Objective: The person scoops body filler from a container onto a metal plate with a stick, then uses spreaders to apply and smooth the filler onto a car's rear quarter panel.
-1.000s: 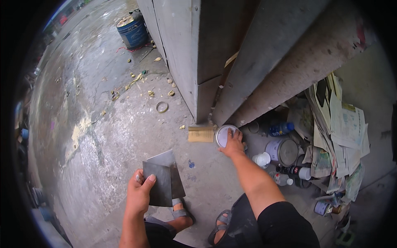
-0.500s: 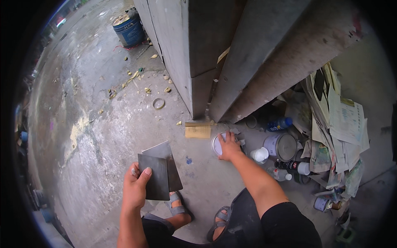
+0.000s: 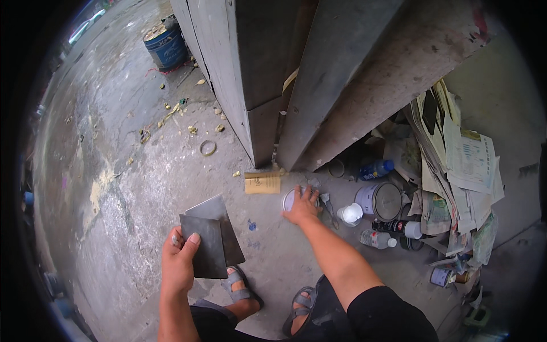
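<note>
Two thin dark metal plates (image 3: 208,245) are pinched in my left hand (image 3: 179,256). My right hand (image 3: 302,208) grips a round tin with a pale lid (image 3: 289,200) on the floor, fingers spread over its top. Right of the tin lie a scraper (image 3: 329,206), a white plastic cup (image 3: 350,213) and a larger lidded can (image 3: 387,200). A tan paper piece (image 3: 262,183) lies just beyond my right hand, left of the tin.
A grey column (image 3: 256,85) rises ahead. A blue drum (image 3: 167,51) stands beside it among small debris. Papers (image 3: 464,165), bottles (image 3: 376,239) and small cans (image 3: 441,276) crowd the floor at right. My sandalled feet show below.
My right hand and the tin have shifted slightly nearer me relative to the tan paper, showing more of the scraper. The view has shifted a little. My left hand still holds the plates.
</note>
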A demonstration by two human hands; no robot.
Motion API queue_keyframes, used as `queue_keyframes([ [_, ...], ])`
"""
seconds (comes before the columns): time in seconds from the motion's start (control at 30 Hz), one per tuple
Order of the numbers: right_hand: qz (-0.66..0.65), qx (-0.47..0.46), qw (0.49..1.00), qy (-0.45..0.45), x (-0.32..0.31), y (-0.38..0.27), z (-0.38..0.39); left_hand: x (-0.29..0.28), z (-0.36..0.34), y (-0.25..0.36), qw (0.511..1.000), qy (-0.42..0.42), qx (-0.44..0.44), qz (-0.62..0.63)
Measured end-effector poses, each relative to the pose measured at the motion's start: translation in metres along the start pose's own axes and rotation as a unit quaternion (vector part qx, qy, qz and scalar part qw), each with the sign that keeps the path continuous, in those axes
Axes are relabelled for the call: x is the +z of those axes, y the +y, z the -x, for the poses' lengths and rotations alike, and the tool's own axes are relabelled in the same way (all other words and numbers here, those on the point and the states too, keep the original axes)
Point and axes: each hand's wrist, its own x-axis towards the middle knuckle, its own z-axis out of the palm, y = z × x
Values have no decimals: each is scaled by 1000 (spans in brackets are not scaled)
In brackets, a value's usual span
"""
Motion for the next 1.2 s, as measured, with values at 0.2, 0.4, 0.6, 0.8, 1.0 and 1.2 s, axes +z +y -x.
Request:
queue_keyframes([
  [0.2, 20, -14, 1000, -20, -3, 1, -4, -4, -5, -4, 1000, -1, 6, 4],
  [0.4, 268, -315, 910, -37, 1, 12, -5, 0, -10, -1, 1000, -8, 10, 0],
  [0.6, 114, -131, 984, -28, 10, -8, 11, 3, -15, 0, 1000, -13, 12, 1],
  [0.8, 91, -146, 983, -64, -2, -2, 12, 0, -16, -3, 1000, -7, 18, -18],
  [1.0, 128, -182, 975, -25, 10, 5, 10, 8, -20, 2, 999, -16, 22, -30],
  [1.2, 148, -242, 959, 7, 4, 6, 14, 8, -22, -2, 998, -22, 34, -49],
])
